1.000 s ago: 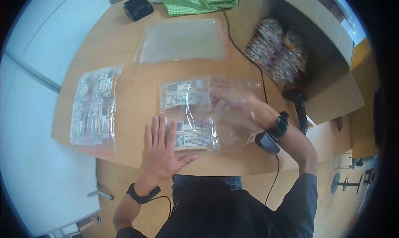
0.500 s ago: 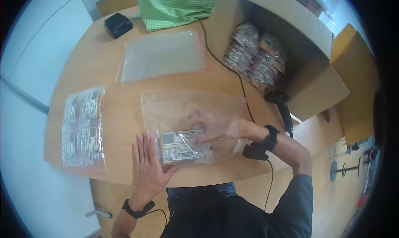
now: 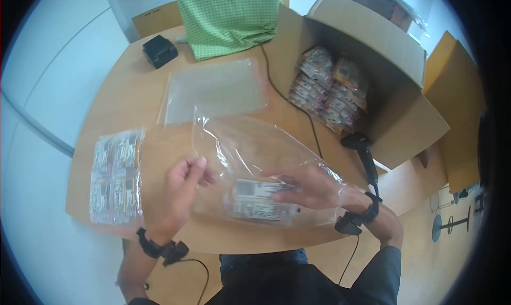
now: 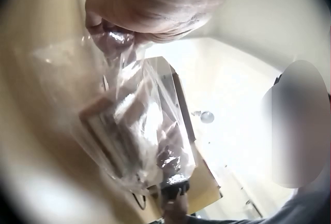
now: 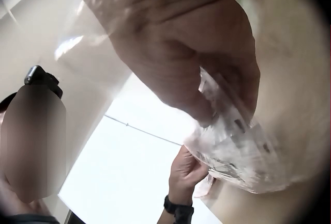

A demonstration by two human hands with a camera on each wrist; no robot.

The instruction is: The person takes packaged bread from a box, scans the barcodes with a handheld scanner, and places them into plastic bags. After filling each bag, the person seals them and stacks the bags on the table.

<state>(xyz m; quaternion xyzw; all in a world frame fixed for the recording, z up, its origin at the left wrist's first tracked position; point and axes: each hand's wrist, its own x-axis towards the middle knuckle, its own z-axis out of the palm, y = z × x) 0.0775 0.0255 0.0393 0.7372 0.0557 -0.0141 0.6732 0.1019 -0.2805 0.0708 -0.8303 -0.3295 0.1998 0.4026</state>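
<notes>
My right hand (image 3: 311, 185) is inside a large clear plastic bag (image 3: 255, 140). Its thumb and fingers grip the right end of a wrapped packet (image 3: 261, 201) with a printed barcode label. In the right wrist view, clear wrapping (image 5: 243, 156) runs out from between thumb and fingers. My left hand (image 3: 181, 188) is raised at the bag's left side, thumb and fingers pinching the plastic; the left wrist view shows the film (image 4: 129, 63) hanging from the fingertips. The bag's far side stands up, loose and creased, above the packet.
At left lies a filled clear bag (image 3: 117, 177) of labelled packets. Flat clear bags (image 3: 213, 92) lie beyond the hands. A cardboard box (image 3: 404, 124) at right holds many packets (image 3: 330, 89), with a handheld scanner (image 3: 362, 150) and cable beside it. A black device (image 3: 159, 50) and green checked cloth (image 3: 229, 17) stand behind.
Two labelled packets lay one beyond the other; now only the near one shows. My left hand has gone from flat beside the bag to raised and pinching it. The bag's far side has lifted.
</notes>
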